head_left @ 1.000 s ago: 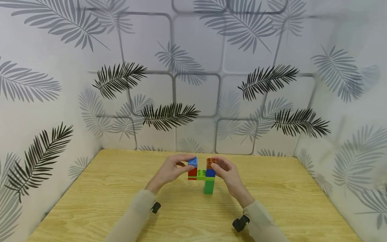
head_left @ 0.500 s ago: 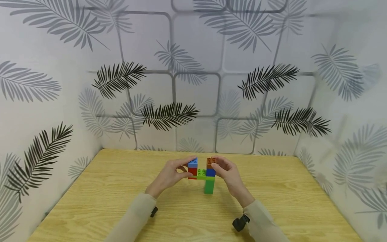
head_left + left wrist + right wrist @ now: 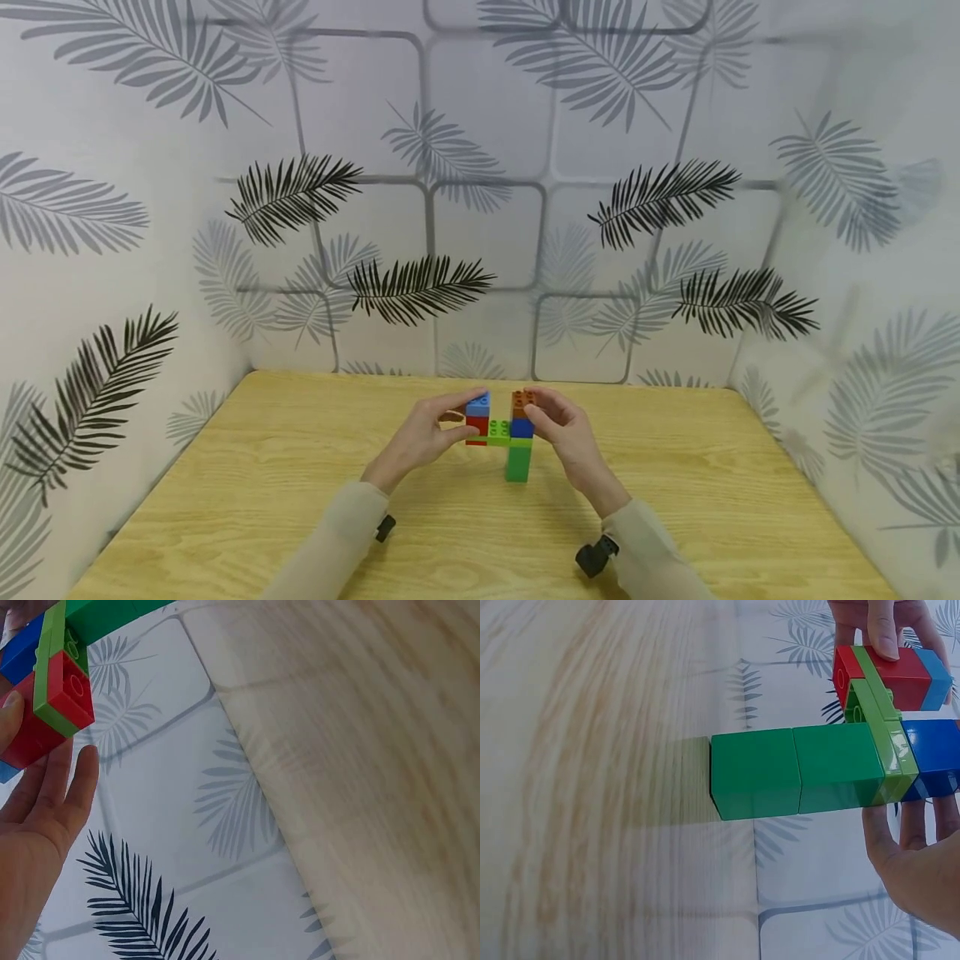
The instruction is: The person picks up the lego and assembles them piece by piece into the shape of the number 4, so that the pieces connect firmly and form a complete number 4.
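Observation:
A structure of toy building bricks stands upright on the table, gripped by both hands. Its base is two stacked green bricks (image 3: 756,776), topped by a light green plate (image 3: 499,432) that juts out to the left. On the plate's right end sit a blue brick (image 3: 522,428) and a brown brick (image 3: 519,410). The left end carries a red brick (image 3: 904,679) under a light blue brick (image 3: 477,405), with a red piece (image 3: 69,688) beneath the plate. My left hand (image 3: 420,435) pinches the left stack, thumb on the red brick. My right hand (image 3: 572,437) holds the right stack near the brown brick.
The wooden table (image 3: 262,500) reaches back to a wall (image 3: 487,233) with a leaf pattern, and more patterned wall rises on both sides. A black wrist camera (image 3: 596,556) sits at the right cuff, another (image 3: 386,527) at the left.
My left thumb has slid down from the light blue brick to the red brick. The right hand and the brick structure have stayed where they were.

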The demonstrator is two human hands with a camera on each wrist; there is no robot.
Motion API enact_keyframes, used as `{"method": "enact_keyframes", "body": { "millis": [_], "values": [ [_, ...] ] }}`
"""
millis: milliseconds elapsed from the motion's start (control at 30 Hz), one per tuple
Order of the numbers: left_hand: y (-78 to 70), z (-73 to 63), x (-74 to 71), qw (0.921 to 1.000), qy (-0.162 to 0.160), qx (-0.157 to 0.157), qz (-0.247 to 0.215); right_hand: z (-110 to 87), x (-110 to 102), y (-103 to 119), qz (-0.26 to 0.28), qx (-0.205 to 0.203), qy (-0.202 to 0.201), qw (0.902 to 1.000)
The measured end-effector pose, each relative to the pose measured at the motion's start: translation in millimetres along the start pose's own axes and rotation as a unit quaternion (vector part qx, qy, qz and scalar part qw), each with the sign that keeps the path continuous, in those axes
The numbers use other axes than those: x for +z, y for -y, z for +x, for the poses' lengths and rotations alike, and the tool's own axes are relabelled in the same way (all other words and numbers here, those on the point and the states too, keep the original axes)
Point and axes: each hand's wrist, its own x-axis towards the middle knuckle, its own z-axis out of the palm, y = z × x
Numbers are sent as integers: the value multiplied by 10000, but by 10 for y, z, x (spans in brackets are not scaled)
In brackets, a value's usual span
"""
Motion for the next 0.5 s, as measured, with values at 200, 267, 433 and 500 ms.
{"method": "enact_keyframes", "body": {
  "millis": [200, 267, 433, 500],
  "values": [
    [24, 15, 11, 9998, 42, -130, -129, -5, -32, -39, -403, -375, 388, 9977],
    [30, 13, 10, 9996, 50, -182, -189, -6, -28, -49, -642, -528, 518, 9952],
    [58, 1, 11, 9988, -29, -407, -260, -8, 20, -80, -1085, -692, 628, 9897],
    [75, -6, 15, 9984, -105, -501, -243, -13, 46, -98, -1105, -628, 605, 9901]
  ]
}}
